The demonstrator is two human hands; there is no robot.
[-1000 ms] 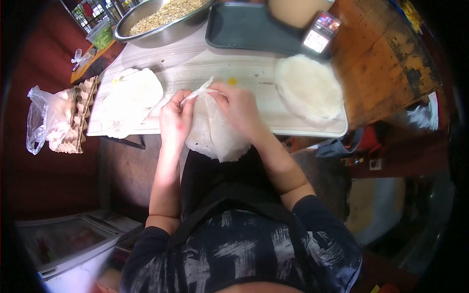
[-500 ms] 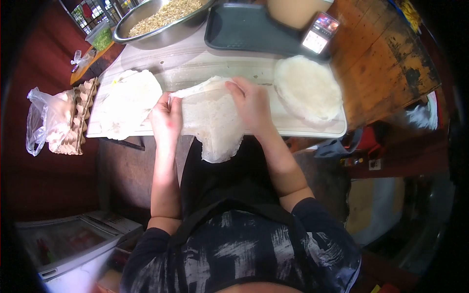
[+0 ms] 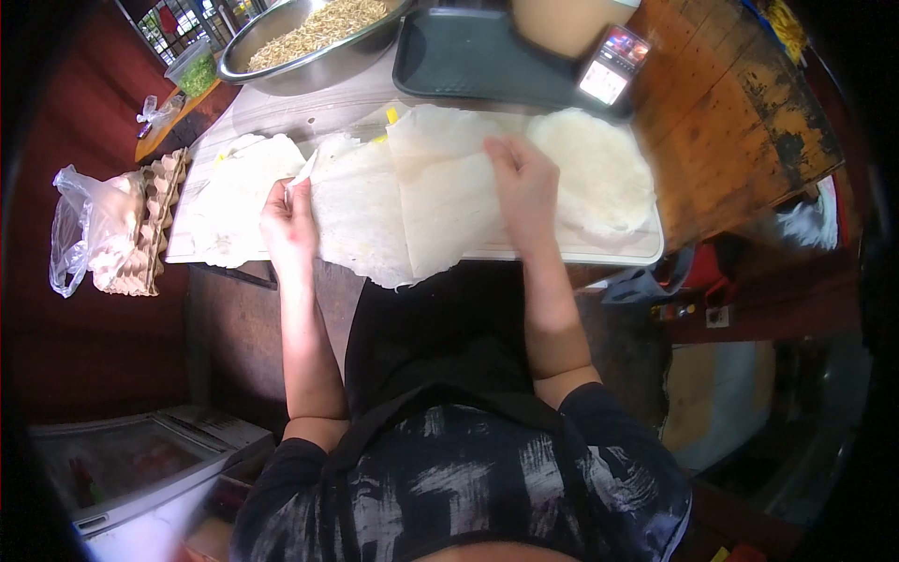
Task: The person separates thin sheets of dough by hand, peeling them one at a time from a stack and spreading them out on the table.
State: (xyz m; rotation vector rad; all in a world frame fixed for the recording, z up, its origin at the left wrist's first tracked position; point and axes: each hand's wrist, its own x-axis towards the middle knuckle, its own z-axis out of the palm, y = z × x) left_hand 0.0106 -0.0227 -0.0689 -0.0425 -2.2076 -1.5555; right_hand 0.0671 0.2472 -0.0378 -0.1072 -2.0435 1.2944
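Note:
Stretched between my hands is a thin, translucent spring roll wrapper (image 3: 375,206), parted into two overlapping layers with a seam near the middle. My left hand (image 3: 290,225) pinches its left edge between thumb and fingers. At the right edge, my right hand (image 3: 526,192) grips the sheet with its fingers closed. To the left lies a pile of loose wrappers (image 3: 245,201) on the pale board. A neat round stack of wrappers (image 3: 595,173) sits just right of my right hand. Small yellow bits show behind the held sheet.
Beyond the pale board (image 3: 646,245) stand a steel bowl (image 3: 309,70) of shredded filling and a dark tray (image 3: 468,56). A phone (image 3: 613,66) rests at the tray's right corner. Egg cartons (image 3: 161,225) and a plastic bag (image 3: 80,225) are at the left, near a green-filled tub (image 3: 195,70).
My hands have moved apart, the left leftward and the right rightward. The wrapper between them has opened out from a folded, hanging shape into a wide sheet.

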